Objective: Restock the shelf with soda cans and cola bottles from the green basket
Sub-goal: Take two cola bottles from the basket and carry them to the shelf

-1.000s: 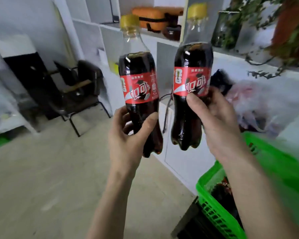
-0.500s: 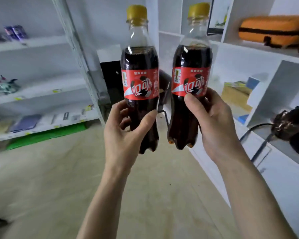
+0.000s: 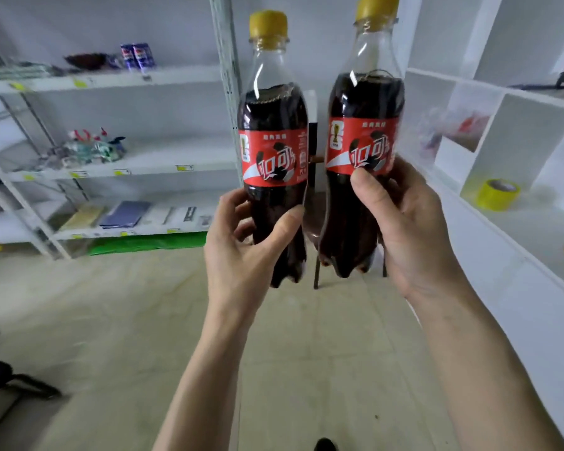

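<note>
Centre frame: left hand (image 3: 241, 255) gripping left cola bottle (image 3: 274, 151), right hand (image 3: 407, 236) gripping right cola bottle (image 3: 362, 148), fingers clenched round each, both upright. Soda cans (image 3: 138, 56) on shelf (image 3: 111, 80), upper left.

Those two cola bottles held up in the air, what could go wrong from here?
The left hand has its grip low on the left cola bottle, near the base, so that top-heavy bottle might tip or slip. The right cola bottle, in the right hand, sits close beside it; they could knock together. Shaken cola may also fizz over when opened.
</note>
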